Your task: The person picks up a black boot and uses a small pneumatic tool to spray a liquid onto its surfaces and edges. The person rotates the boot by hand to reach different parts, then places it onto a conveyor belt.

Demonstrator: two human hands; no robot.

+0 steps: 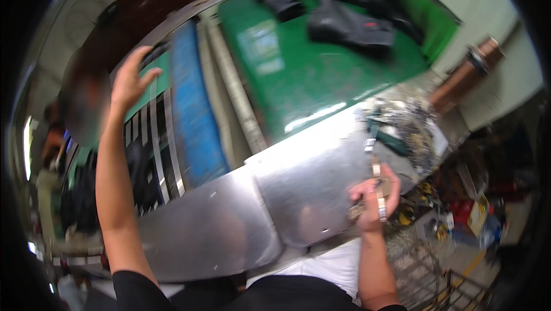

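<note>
My left hand [133, 81] is raised at the far left with its fingers apart and nothing in it. It appears above a machine bed with dark slots and pale strips [155, 138], next to a blue bar [195, 104]. My right hand [390, 187] is closed around a slim tool with silvery and brownish parts [376, 168], whose kind I cannot make out. This hand is over the right end of a shiny metal worktop [304, 196]. Close by, a green-handled tool [392, 143] lies by a heap of grey scraps [422, 133].
Black, glove-like items [350, 26] lie on a green panel [315, 75] beyond the worktop. A brown post [468, 75] slants at the right. Below it are a wire rack [425, 276] and mixed clutter on the floor. A blurred person [86, 98] is at the far left.
</note>
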